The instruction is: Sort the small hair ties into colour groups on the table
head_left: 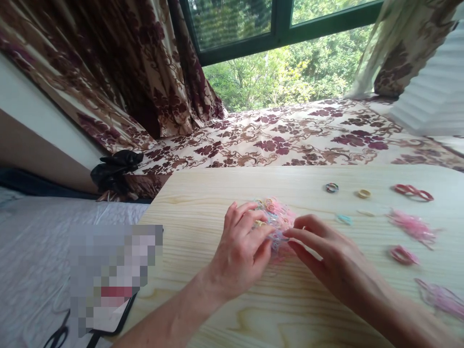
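From my feed I count two hands on one mixed pile of small elastic bands (277, 208). The left hand (241, 244) lies on it, fingers loosely bent; the right hand (322, 244) brings thumb and fingertips to its right edge. I can't tell whether either grips a band.

From the pile, I count eight sorted items: one multicoloured ring (331, 187), one yellow ring (364, 194) and one red looped bundle (413, 192) toward two; one teal cluster (344, 220), one pale strand (365, 213) and one pink bunch (413, 227) near three; one rose bundle (404, 255) and one lilac bunch (440, 297) toward four.

The pale wood-grain tabletop (203, 193) meets floral fabric (275, 140) below a window (282, 29) at twelve. Curtains (152, 63) hang at ten, above a black bag (114, 171); a pixelated patch (116, 275) hides something at eight. Forearms cover the near tabletop.
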Motion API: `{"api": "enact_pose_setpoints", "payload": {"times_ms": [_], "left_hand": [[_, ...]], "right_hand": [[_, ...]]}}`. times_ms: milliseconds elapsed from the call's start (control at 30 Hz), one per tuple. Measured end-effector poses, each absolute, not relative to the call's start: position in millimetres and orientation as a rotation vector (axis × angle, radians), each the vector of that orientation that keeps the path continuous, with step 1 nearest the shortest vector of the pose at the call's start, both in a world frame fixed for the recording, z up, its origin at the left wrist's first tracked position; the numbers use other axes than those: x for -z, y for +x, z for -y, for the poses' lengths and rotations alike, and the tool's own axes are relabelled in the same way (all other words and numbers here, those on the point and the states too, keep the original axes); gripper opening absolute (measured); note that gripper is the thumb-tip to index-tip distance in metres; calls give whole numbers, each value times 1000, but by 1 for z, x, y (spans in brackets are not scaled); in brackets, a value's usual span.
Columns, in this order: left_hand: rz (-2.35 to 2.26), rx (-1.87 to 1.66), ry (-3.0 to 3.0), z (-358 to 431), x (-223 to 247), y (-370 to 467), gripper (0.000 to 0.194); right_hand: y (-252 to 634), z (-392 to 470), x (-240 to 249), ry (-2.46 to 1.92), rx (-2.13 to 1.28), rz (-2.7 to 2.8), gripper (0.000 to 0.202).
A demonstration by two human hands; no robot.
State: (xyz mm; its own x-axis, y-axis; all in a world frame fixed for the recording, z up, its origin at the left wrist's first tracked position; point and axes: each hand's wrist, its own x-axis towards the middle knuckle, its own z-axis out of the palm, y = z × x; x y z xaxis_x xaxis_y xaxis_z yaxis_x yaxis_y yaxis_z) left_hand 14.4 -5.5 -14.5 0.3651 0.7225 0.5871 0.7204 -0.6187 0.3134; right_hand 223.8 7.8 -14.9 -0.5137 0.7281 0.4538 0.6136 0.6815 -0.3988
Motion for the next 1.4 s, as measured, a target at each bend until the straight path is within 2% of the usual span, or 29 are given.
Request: {"api": "enact_pose_setpoints", "payload": {"times_ms": [200, 467, 600, 733, 867, 1200, 1400], "left_hand": [[-1374, -1118, 2566, 7, 11, 16, 25], [-1339, -1173, 2497, 9, 7, 20, 27], [-1282, -1191, 2433, 10, 7, 22, 22], [-1296, -1173, 2412, 13, 8, 25, 13], [-1313, -1186, 2383, 13, 9, 27, 5], [-1406, -1156, 2455, 11, 8, 19, 13], [-1412, -1162, 2475, 9, 8, 15, 12]], "right_hand": [[224, -9, 11, -1041, -377, 2198, 21], [223, -5, -8, -1157, -1004, 1961, 32], [223, -5, -12, -1202, -1194, 1895, 37], [221, -4, -13, -1203, -1240, 1876, 42], [218, -3, -12, -1216, -1175, 1934, 42], [239, -15, -4, -1227, -750, 2083, 38], [281, -30, -16, -1482, -282, 2183, 34]]}}
